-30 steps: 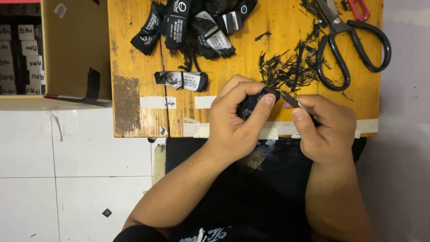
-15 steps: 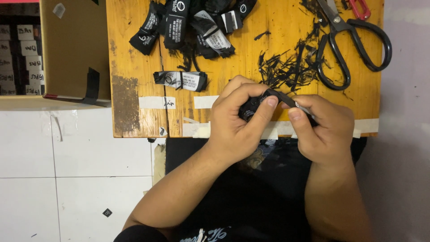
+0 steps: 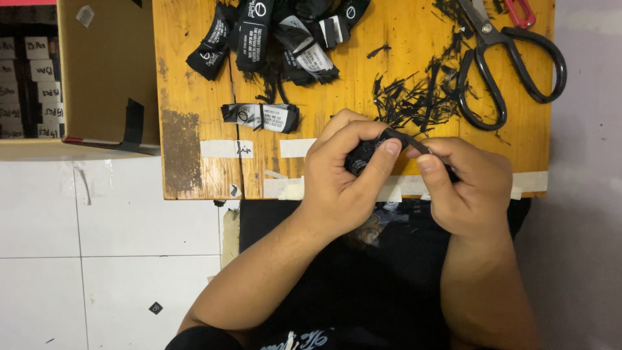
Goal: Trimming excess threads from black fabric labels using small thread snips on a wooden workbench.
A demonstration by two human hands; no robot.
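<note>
My left hand (image 3: 343, 178) and my right hand (image 3: 470, 188) meet over the near edge of a yellow wooden board (image 3: 188, 84). Between their fingertips they pinch a small black fabric label (image 3: 372, 150), folded and partly hidden by my fingers. A single folded black label with white print (image 3: 260, 117) lies flat on the board left of my hands. A pile of several similar black labels (image 3: 278, 32) sits at the board's far edge. Black thread and fabric scraps (image 3: 411, 100) are scattered just beyond my hands.
Large black-handled scissors (image 3: 502, 61) lie on the board's far right, beside a red handle (image 3: 520, 13). A brown cardboard box (image 3: 103, 71) stands to the left with stacked white-labelled packs (image 3: 23, 84) behind it. White floor tiles (image 3: 97, 259) lie below; white tape strips (image 3: 223, 149) mark the board.
My fingers have shifted slightly on the black label, my right thumb and forefinger drawing its end toward the right. Everything on the board has stayed put.
</note>
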